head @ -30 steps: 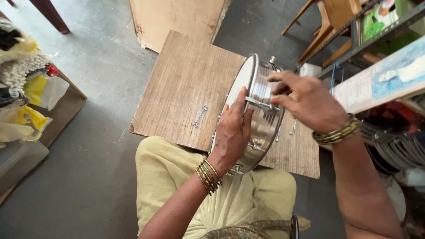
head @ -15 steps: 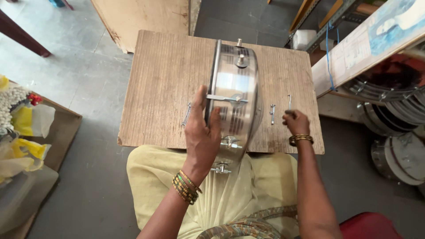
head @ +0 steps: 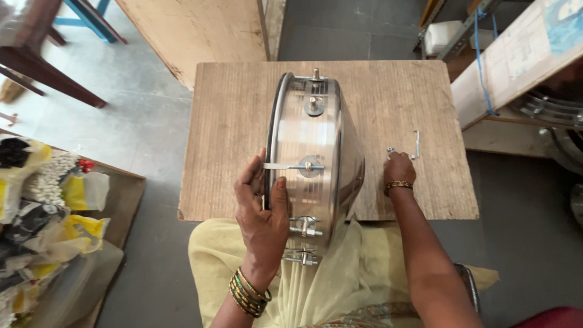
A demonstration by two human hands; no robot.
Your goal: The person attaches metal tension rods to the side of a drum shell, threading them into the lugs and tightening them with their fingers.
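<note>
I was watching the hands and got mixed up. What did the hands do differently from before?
The right hand let go of the metal drum shell and moved out to the small metal hook on the wooden board. The left hand stayed on the drum's rim, keeping it on edge.

Drum [head: 316, 164] on board [head: 237, 121], hook [head: 416, 144] right
</note>
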